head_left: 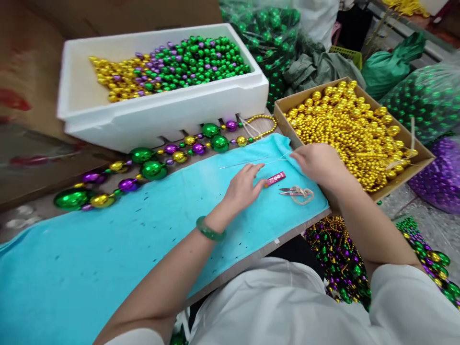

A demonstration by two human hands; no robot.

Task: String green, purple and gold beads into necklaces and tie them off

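Turquoise cloth (pixel 108 249) is covering the worktop at which we are sitting, and it is filling the lower left of the view. Behind it, a white foam box (pixel 161 115) is holding loose green, purple and gold beads, heaped toward its right half. At the cloth's far right corner, an open cardboard box (pixel 406 178) is brimming with gold beads. Clear bags of green beads (pixel 273 28) are crowding the background, a purple bag (pixel 442 177) is sitting right of the cardboard box, and a heap of mixed strands (pixel 341 258) is lying below the table edge.

Between the foam box and the cloth, a long bead strand (pixel 151 167) of large green, gold and purple balls is stretching along the tabletop.

We are laying our left hand (pixel 244 184) palm down on the cloth, wide open and holding nothing. Its fingers are stretching nearly flat, with the tips just beside a small red packet (pixel 275 178); we cannot tell whether they are touching it. A green bangle (pixel 209 230) is circling that wrist.

We are curling our right hand (pixel 318 163) narrow at the cloth's edge, beside the cardboard box. Its fingertips are pinching the right end of a thin pale wire (pixel 244 164), which is running leftward over the cloth, just beyond the left fingers. Small snips (pixel 287 191) with a looped cord are lying just right of the packet, near our right wrist.
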